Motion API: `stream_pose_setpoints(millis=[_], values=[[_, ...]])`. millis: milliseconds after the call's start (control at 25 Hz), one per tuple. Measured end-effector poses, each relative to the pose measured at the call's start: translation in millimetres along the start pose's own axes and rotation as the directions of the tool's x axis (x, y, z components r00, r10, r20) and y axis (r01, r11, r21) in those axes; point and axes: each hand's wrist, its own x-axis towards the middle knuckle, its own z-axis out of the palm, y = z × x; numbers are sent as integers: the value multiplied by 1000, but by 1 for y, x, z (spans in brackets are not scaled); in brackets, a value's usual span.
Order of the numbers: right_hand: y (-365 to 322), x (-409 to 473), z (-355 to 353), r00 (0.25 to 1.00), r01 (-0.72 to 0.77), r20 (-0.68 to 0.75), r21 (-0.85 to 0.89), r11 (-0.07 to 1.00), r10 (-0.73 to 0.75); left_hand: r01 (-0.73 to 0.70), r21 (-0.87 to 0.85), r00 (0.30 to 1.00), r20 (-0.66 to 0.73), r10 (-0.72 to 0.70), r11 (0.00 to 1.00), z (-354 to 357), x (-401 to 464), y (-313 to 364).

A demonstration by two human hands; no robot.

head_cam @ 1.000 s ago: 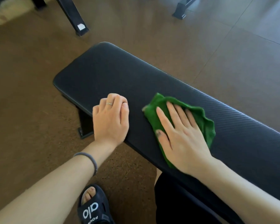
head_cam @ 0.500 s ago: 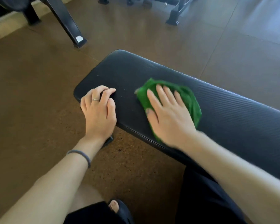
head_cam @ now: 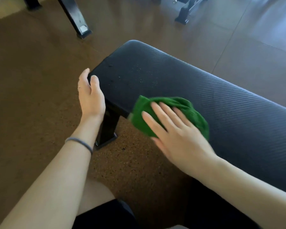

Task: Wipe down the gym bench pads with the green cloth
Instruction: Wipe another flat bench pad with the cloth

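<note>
Since the earlier frame, left hand (head_cam: 91, 96) has slid off the bench pad (head_cam: 205, 90) to its end corner, fingers loose. Right hand (head_cam: 177, 129), fingers straight, presses green cloth (head_cam: 170, 104) at the near edge. Droplets (head_cam: 135, 73) ahead suggest wiping is unfinished.

place: gym | signs: padded bench (head_cam: 205, 90); rubber floor tiles (head_cam: 262, 52); black equipment legs (head_cam: 73, 14)

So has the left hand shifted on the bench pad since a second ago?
Yes. The left hand has slid off the top of the bench pad to its end corner, above the bench leg.
</note>
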Motion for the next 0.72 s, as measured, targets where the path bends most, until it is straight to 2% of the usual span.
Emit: stream_pose_setpoints(millis=[120, 200, 280, 360, 400, 600, 720], values=[[18, -44, -6, 1000, 10, -9, -13, 1000, -10, 1, -53, 1000, 6, 0, 999, -2, -7, 4], [0, 3, 2, 999, -31, -13, -15, 999, 31, 49, -109, 999, 7, -49, 993, 0, -6, 5], [-33, 82, 2, 998, -56, -15, 50, 997, 57, 121, -237, 992, -5, -125, 964, -1, -7, 6], [-55, 122, -4, 998, -62, 0, 69, 996, 62, 181, -354, 981, 3, -192, 918, -6, -9, 11], [-53, 121, -2, 999, -36, 0, 46, 998, 36, 196, -388, 979, 25, -202, 901, -9, -9, 14], [-3, 4, 3, 995, 100, -21, -79, 992, -102, 169, -327, 985, 92, -147, 930, -14, -10, 10], [-21, 62, 6, 994, 101, -41, -19, 995, -102, 210, -406, 977, 109, -182, 889, -15, -2, 2]])
